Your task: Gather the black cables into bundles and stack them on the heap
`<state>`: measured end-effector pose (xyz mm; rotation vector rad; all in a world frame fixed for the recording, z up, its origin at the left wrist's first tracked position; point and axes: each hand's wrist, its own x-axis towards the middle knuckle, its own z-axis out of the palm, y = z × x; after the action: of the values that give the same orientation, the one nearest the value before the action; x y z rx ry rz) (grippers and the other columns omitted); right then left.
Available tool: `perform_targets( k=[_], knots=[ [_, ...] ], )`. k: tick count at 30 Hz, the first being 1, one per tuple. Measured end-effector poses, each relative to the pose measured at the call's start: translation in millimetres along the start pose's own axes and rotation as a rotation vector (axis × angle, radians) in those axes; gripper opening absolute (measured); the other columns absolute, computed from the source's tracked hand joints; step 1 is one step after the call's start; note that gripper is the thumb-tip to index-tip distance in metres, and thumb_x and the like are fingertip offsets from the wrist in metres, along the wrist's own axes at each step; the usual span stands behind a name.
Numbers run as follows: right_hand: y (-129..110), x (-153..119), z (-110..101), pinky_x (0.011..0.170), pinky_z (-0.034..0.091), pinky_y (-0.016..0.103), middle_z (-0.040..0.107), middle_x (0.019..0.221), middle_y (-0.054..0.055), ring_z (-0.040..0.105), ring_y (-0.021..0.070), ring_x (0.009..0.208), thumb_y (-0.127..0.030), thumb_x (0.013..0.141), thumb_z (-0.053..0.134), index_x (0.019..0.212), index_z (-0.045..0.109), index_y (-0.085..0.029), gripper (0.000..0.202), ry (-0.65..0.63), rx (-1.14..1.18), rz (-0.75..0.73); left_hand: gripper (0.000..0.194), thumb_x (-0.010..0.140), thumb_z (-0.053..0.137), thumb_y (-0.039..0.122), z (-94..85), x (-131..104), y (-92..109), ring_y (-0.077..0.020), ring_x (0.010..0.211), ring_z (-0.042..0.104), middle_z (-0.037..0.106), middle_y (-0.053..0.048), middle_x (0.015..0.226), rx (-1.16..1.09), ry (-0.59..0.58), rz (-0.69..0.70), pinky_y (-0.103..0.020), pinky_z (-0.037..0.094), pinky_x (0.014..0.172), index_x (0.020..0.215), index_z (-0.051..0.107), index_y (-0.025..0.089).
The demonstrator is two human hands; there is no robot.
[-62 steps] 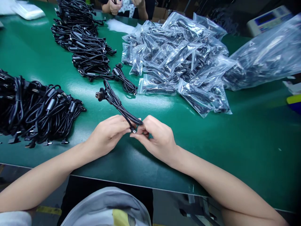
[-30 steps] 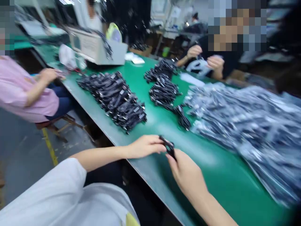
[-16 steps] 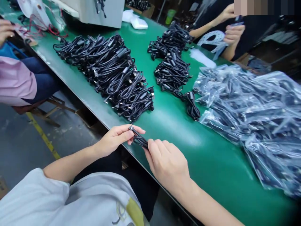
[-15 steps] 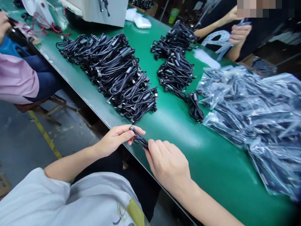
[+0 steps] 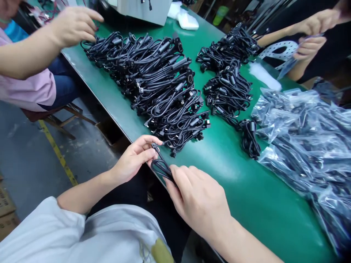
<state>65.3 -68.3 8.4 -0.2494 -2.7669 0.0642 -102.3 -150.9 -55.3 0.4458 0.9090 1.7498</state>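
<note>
A looped black cable [image 5: 159, 167] is held over the table's near edge. My right hand [image 5: 197, 197] is wrapped round the coil, hiding its lower part. At the free end, a small rectangular connector [image 5: 155, 145] points up beside the thumb of my left hand [image 5: 138, 155], whose fingers are closed around that end. Just beyond my hands lies a long pile of coiled black cables [image 5: 161, 84] with plugs sticking out along its sides.
Smaller cable heaps [image 5: 229, 87] and clear plastic bags of cables [image 5: 307, 135] lie on the green table [image 5: 219, 171]. A grey box-shaped machine [image 5: 145, 11] stands behind. One co-worker's hand [image 5: 76, 25] reaches over the pile's far end; another person's hands [image 5: 311, 45] hold a plastic bag.
The view has shifted, so the table's things appear further right. A co-worker's arm at the left has come over the far end of the pile. My hands still hold the cable, its loop now showing wider.
</note>
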Motion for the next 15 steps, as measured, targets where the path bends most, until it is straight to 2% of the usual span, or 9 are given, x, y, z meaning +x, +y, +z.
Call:
perform_targets(
  k=[4, 15],
  knots=[
    [-6.5, 8.1, -2.0, 0.058, 0.029, 0.033, 0.051, 0.063, 0.002, 0.039, 0.0196, 0.059, -0.021, 0.101, 0.046, 0.088, 0.062, -0.013, 0.023, 0.013, 0.0, -0.045, 0.02, 0.08, 0.079, 0.028, -4.5, 0.6, 3.8, -0.0038, 0.056, 0.051, 0.064, 0.001, 0.07, -0.024, -0.017, -0.053, -0.013, 0.043, 0.054, 0.098, 0.075, 0.018],
    [-13.7, 25.4, -1.2, 0.057, 0.027, 0.034, 0.051, 0.062, 0.002, 0.037, 0.0197, 0.057, -0.021, 0.102, 0.042, 0.084, 0.061, -0.014, 0.027, 0.024, -0.018, -0.099, 0.026, 0.076, 0.083, 0.032, -13.7, -1.1, 11.5, -0.0017, 0.047, 0.044, 0.06, 0.002, 0.061, -0.091, 0.021, -0.12, -0.012, 0.036, 0.046, 0.094, 0.076, 0.014]
  ],
)
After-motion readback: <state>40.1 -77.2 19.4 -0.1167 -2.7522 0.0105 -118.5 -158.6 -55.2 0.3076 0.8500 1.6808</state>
